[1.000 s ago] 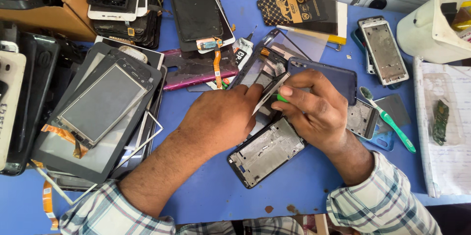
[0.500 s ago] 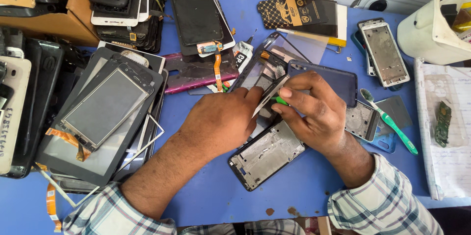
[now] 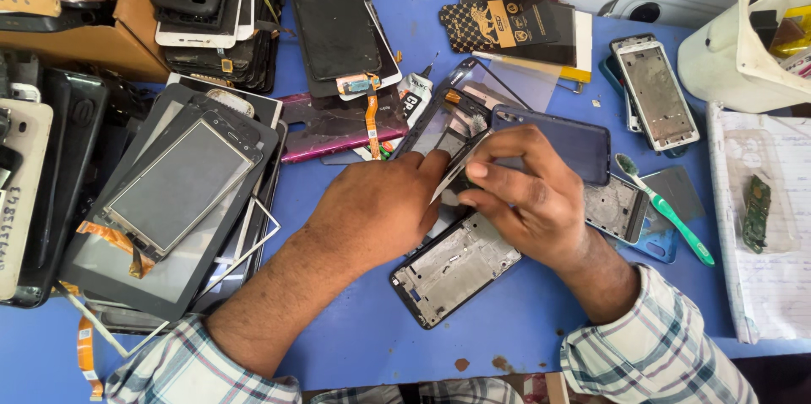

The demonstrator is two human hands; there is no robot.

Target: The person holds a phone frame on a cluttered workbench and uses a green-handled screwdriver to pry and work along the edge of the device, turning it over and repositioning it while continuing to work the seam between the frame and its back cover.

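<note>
Across a blue worktable [image 3: 355, 345] crowded with phone parts, both hands meet near the middle. Left hand [image 3: 380, 210] presses down on a bare phone frame [image 3: 452, 269], which lies flat and tilted just below the hands, its lower end free. Right hand [image 3: 528, 193] pinches a thin flat pry blade [image 3: 456, 169] between thumb and forefinger, fingers closed on it, the blade slanting towards the left thumb. Stacked tablet screens [image 3: 169, 193] crowd the left edge; a notebook [image 3: 773, 227] lines the right one. Open blue surface shows only along the near edge between the checked sleeves. A green toothbrush [image 3: 667, 211] lies right of the hands, a black and gold packet [image 3: 507, 24] sits at the far edge, and a white tub [image 3: 743, 41] fills the far right corner
</note>
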